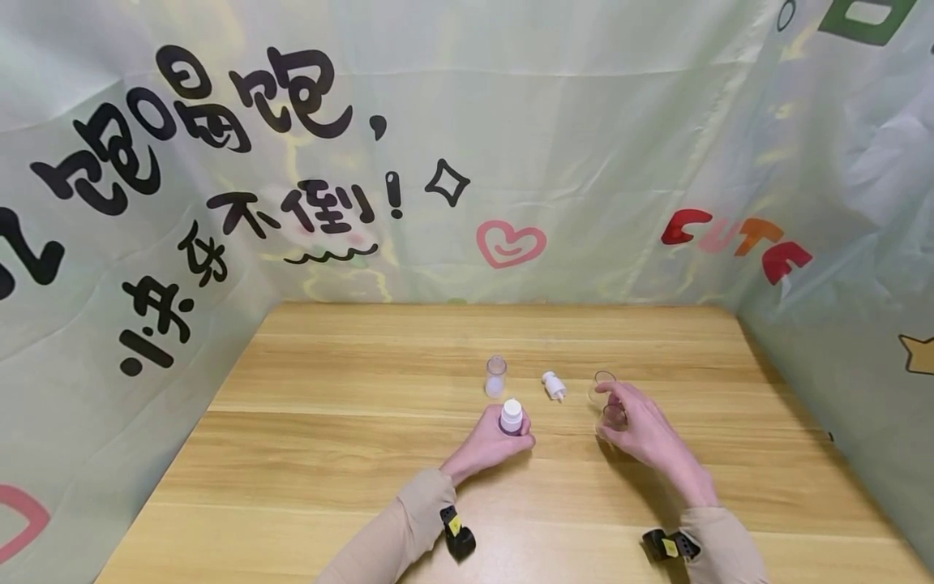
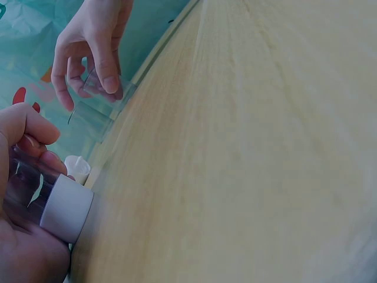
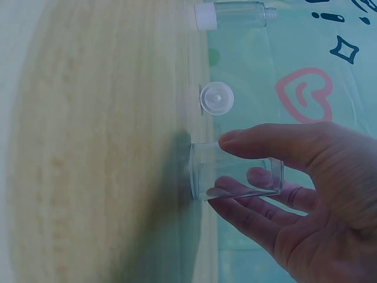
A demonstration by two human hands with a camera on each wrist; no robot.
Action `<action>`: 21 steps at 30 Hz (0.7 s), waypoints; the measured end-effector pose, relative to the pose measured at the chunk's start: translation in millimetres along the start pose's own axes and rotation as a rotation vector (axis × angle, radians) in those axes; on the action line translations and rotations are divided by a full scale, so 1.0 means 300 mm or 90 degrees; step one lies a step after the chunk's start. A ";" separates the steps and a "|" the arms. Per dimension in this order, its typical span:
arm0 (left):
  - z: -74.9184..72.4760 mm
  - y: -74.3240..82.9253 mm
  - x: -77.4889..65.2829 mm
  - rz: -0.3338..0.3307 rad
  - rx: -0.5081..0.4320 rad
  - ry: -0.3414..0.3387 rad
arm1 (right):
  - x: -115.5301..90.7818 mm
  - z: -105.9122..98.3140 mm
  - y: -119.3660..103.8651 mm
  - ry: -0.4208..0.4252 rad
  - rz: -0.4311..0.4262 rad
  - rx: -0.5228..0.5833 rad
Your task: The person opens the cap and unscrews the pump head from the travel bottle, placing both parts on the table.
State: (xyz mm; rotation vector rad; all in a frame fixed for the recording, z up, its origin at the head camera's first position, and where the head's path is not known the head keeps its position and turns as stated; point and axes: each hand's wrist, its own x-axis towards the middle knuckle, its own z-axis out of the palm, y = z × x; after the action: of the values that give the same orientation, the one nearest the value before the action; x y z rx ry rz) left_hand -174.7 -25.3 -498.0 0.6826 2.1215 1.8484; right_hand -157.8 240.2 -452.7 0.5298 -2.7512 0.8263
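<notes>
My left hand [image 1: 496,438] grips a small clear pump bottle [image 2: 29,183] with a leaf print, a white base and a white top [image 1: 512,415]. Over to the right, my right hand [image 3: 300,194] holds a clear cylindrical cap [image 3: 235,171] between thumb and fingers, low over the table. Just beyond it, the head view shows another clear round rim [image 1: 605,377]; I cannot tell whether it touches the hand. A second clear bottle [image 1: 495,377] stands upright with a bare threaded neck. Between the hands lies a loose white pump head [image 1: 554,387].
The wooden table [image 1: 365,365] carries these things near its middle. A printed cloth [image 1: 584,146] hangs along its back and both sides. A black camera [image 1: 457,535] is strapped to the left wrist, another [image 1: 670,546] to the right wrist.
</notes>
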 end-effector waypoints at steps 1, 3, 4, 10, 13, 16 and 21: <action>0.000 -0.001 0.000 0.001 0.000 0.000 | 0.000 0.000 0.000 -0.003 0.003 0.002; 0.000 -0.002 -0.001 0.004 -0.002 0.000 | 0.000 0.001 0.000 -0.007 0.008 0.005; 0.000 -0.002 -0.001 0.005 -0.004 0.000 | -0.001 0.001 0.000 -0.010 0.009 0.005; 0.002 -0.005 0.000 0.005 -0.010 -0.001 | -0.003 -0.001 -0.001 -0.022 0.023 0.002; 0.002 -0.005 0.000 0.002 -0.009 -0.003 | -0.005 -0.010 -0.011 -0.022 0.034 0.013; 0.003 -0.005 0.000 0.004 -0.013 -0.001 | -0.004 -0.015 -0.032 0.010 0.015 0.010; 0.000 -0.005 0.001 0.003 -0.014 0.002 | 0.016 0.005 -0.108 0.105 -0.098 0.036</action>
State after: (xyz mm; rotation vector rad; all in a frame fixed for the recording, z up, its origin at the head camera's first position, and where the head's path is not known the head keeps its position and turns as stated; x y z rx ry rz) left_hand -175.3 -25.2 -499.3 0.6810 2.0997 1.8743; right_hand -149.2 212.9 -436.8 0.6438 -2.5096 0.8715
